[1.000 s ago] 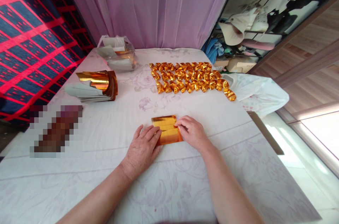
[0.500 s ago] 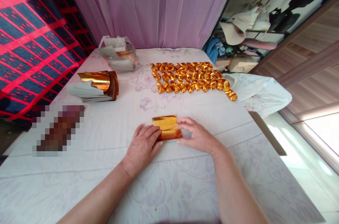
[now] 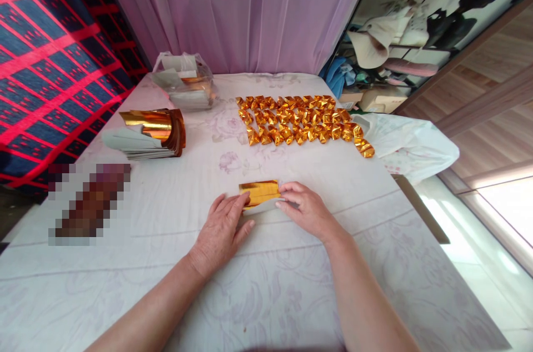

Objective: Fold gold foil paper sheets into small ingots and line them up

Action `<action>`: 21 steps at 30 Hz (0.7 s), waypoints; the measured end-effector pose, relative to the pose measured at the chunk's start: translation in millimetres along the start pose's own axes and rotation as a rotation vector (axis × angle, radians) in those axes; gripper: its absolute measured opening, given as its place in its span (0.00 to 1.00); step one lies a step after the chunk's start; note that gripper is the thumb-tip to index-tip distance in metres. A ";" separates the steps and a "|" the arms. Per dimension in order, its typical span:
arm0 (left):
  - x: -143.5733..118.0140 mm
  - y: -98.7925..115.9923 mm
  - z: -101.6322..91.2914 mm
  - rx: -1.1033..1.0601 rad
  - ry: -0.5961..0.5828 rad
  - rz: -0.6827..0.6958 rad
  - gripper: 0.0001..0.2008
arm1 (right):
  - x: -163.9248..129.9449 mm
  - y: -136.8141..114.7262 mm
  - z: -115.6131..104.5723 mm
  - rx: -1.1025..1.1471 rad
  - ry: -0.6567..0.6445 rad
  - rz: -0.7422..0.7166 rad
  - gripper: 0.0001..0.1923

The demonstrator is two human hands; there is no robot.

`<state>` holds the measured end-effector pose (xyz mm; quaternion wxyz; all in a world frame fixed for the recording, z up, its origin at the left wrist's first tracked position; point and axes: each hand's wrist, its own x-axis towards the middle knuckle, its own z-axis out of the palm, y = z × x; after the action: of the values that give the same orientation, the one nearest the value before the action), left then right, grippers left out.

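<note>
A sheet of gold foil paper (image 3: 261,192) lies crosswise on the table with crease lines along it. Its near edge is lifted and turned up, showing a pale underside. My left hand (image 3: 225,230) rests at the left end, fingertips against the foil and thumb apart on the cloth side. At the right end, my right hand (image 3: 308,210) pinches the paper between thumb and fingers. Beyond lie several rows of folded gold foil pieces (image 3: 297,119). To the left stands a curled stack of gold foil sheets (image 3: 160,132) with pale backs.
A clear plastic bag (image 3: 183,83) holding more paper sits at the table's far left. A white plastic bag (image 3: 420,144) hangs by the right edge. Past it is a shelf (image 3: 400,52) with shoes and a hat. A pixelated patch covers something at left.
The foil paper's near edge has come up and away from me, so its pale underside shows. My right thumb has moved up with it; my left thumb has shifted off the paper.
</note>
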<state>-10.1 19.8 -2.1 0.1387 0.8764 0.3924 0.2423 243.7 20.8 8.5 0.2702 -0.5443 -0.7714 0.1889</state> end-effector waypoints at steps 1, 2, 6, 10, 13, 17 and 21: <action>-0.3 0.1 -0.2 -0.010 0.007 0.004 0.31 | 0.1 -0.3 0.6 -0.002 0.007 0.003 0.06; -0.3 0.6 -0.7 -0.014 0.014 0.008 0.32 | 0.2 -0.5 1.3 -0.005 0.016 0.005 0.06; 0.7 7.4 -5.2 0.096 0.066 0.050 0.31 | 0.4 -1.2 3.7 -0.018 0.041 0.017 0.06; -0.9 19.1 -5.1 0.223 0.062 0.201 0.21 | 1.1 -2.9 4.2 -0.027 0.038 0.040 0.07; -3.2 25.4 0.7 0.195 -0.015 0.304 0.21 | 1.5 -4.4 4.3 -0.024 0.046 0.058 0.08; -3.8 27.0 7.2 0.219 -0.089 0.304 0.25 | 1.9 -5.4 4.8 -0.022 0.057 0.076 0.09; -3.0 26.0 7.8 0.236 -0.138 0.271 0.28 | 2.1 -5.2 5.9 -0.029 0.064 0.088 0.08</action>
<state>8.4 0.1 1.6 0.0274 0.9460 0.2861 0.1503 235.6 21.1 7.4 0.2782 -0.5873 -0.7403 0.1723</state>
